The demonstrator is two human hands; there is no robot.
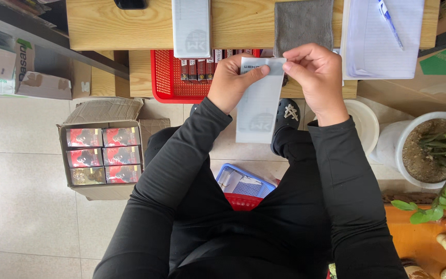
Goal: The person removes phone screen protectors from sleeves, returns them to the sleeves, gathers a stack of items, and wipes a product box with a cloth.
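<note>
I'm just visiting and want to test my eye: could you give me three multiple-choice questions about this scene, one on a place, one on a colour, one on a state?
1. Where is the open cardboard box?
A. on the floor
B. on the wooden table
C. on the person's lap

2. What colour is the basket under the wooden table?
A. green
B. red
C. white

3. How is the white sleeve held?
A. lying flat
B. by one hand
C. by both hands

Answers: A, it stands on floor tiles; B, its mesh is red; C, left hand and right hand pinch its top edge.
</note>
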